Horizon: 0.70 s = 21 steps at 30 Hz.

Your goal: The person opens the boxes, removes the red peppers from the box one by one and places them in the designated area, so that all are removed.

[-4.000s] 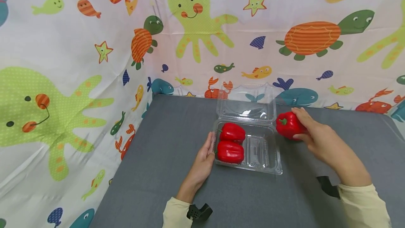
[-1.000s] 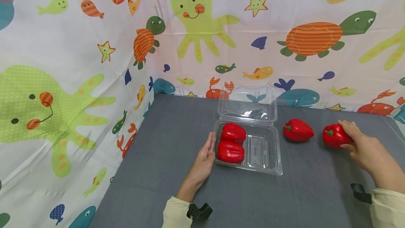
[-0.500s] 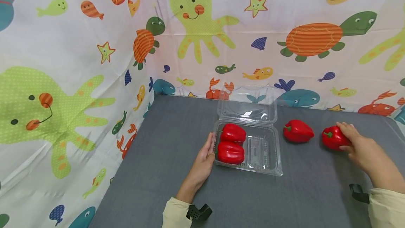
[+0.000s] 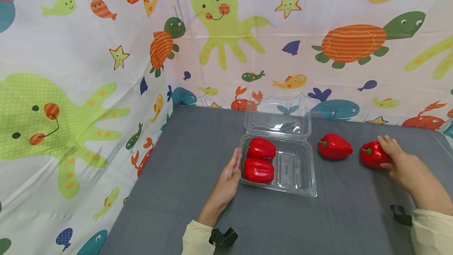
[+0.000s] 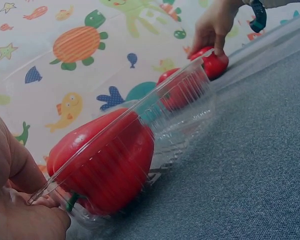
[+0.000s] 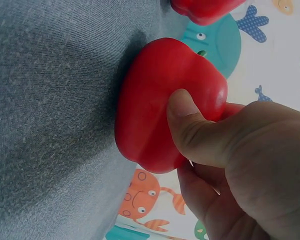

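Observation:
My left hand (image 4: 228, 178) pinches the left rim of a clear plastic clamshell container (image 4: 306, 176), its thumb and fingers right at the edge in the left wrist view. Two red bell peppers lie inside, the rear pepper (image 4: 261, 148) and the front pepper (image 4: 259, 170), filling the left half. Just right of the container, a third red bell pepper (image 4: 334, 146) rests on its side on the table. Farther right, my right hand (image 4: 407, 164) grips another red bell pepper (image 6: 160, 110) at the table surface, thumb across its side and the other fingers partly hidden behind it.
The container's transparent lid (image 4: 277, 123) stands open, tilted back toward the rear curtain (image 4: 247, 30). That curtain, printed with sea animals, closes off the back and left sides of the grey cloth-covered table (image 4: 184, 148).
Four seconds ago my right hand held a pepper beside the container; a pepper now lies there alone. The hand has shifted right and grips another, slightly lower than a second ago. The left hand stays.

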{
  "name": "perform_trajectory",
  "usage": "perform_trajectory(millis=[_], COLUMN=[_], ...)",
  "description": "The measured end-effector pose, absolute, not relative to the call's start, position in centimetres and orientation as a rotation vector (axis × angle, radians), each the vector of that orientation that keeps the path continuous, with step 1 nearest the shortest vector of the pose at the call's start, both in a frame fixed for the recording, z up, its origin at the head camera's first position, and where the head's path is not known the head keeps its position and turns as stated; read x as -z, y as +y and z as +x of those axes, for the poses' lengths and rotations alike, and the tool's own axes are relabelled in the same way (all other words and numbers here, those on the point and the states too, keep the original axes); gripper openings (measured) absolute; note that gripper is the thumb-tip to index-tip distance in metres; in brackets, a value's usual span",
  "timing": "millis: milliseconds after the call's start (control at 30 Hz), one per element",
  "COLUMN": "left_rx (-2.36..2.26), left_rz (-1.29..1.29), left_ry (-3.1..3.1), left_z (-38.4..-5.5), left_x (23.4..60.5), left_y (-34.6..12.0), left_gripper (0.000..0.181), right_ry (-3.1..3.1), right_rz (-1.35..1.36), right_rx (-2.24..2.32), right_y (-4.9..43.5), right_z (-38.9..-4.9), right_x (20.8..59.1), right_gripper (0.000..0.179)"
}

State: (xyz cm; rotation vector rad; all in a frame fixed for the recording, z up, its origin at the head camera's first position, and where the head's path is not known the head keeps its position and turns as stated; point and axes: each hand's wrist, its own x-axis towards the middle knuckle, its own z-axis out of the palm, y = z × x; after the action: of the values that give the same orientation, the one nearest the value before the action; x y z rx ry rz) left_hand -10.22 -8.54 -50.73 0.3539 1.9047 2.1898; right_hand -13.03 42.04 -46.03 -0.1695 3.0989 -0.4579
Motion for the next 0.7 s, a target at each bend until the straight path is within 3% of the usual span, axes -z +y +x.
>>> perform_trajectory(millis=[700], left_rx=[-2.191], left_rz=[0.349], left_ry=[1.905], left_z=[-10.11], left_x=[50.32], left_y=[-8.46], left_gripper=[0.072], right_ry=[3.07], right_rz=[-0.1], right_rx=[0.514], right_y=[41.96], right_z=[-13.03], right_x=[45.95], right_gripper=[0.103])
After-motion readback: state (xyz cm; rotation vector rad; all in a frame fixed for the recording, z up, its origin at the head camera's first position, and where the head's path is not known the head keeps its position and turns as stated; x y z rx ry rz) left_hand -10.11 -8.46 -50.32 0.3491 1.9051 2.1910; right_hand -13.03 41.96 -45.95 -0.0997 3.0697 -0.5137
